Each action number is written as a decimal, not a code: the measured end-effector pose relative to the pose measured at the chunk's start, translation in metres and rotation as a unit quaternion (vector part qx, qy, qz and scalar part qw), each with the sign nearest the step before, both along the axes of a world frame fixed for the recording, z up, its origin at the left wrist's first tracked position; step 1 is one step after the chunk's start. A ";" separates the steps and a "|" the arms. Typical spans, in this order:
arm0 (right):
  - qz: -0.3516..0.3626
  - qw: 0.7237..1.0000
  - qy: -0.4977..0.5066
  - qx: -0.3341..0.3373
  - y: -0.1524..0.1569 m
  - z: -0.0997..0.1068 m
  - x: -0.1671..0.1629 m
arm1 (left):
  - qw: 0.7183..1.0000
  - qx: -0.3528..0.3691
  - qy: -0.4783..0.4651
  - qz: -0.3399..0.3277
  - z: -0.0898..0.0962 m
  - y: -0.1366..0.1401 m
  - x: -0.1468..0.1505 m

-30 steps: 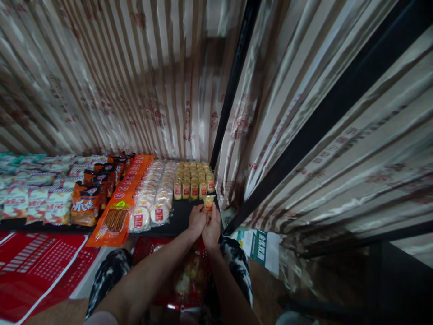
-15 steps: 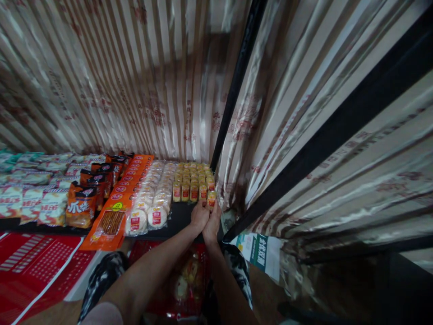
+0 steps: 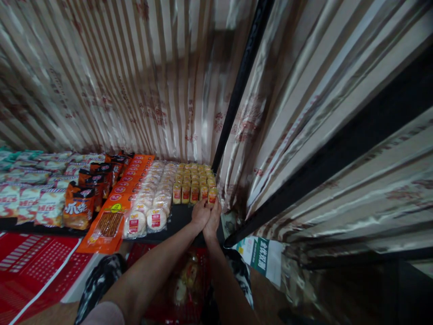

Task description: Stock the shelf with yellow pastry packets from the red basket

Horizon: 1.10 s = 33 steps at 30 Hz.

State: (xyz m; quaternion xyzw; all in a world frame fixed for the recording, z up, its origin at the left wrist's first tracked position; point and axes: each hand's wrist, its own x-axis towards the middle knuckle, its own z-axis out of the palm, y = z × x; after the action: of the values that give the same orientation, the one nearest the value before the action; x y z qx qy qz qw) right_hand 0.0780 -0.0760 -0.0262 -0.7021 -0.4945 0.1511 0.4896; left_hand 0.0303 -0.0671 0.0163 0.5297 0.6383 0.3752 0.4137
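Observation:
At the right end of the front row stands a small yellow snack pack (image 3: 212, 194) with a red label, with both hands against its lower front. My left hand (image 3: 200, 214) lies to its left, fingers closed and touching it. My right hand (image 3: 213, 218) comes up from below, fingers closed on its base; the fingertips are partly hidden. Several matching yellow packs (image 3: 186, 194) stand in tight rows to the left and behind. Beside those lie two columns of round white packaged crackers (image 3: 156, 218).
Orange snack packets (image 3: 113, 221), orange-black bags (image 3: 79, 207) and white bags (image 3: 50, 207) line the dark shelf (image 3: 182, 216) leftward. A black pole (image 3: 233, 108) rises at the right corner before a striped curtain (image 3: 162, 81). Red baskets (image 3: 37, 262) sit below.
The pack at my hands has gone back a little, from in front of the row to level with it. Both hands have followed; the view has shifted slightly.

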 end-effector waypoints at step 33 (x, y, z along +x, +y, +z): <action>0.044 0.997 -0.061 -0.032 0.004 -0.007 0.002 | 1.000 -0.015 -0.015 -0.014 0.004 0.000 -0.009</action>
State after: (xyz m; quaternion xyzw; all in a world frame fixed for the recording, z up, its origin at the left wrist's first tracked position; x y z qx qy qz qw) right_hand 0.0797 -0.0721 -0.0333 -0.7030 -0.5489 0.1452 0.4283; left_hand 0.0213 -0.0671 0.0204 0.5267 0.6300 0.3676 0.4365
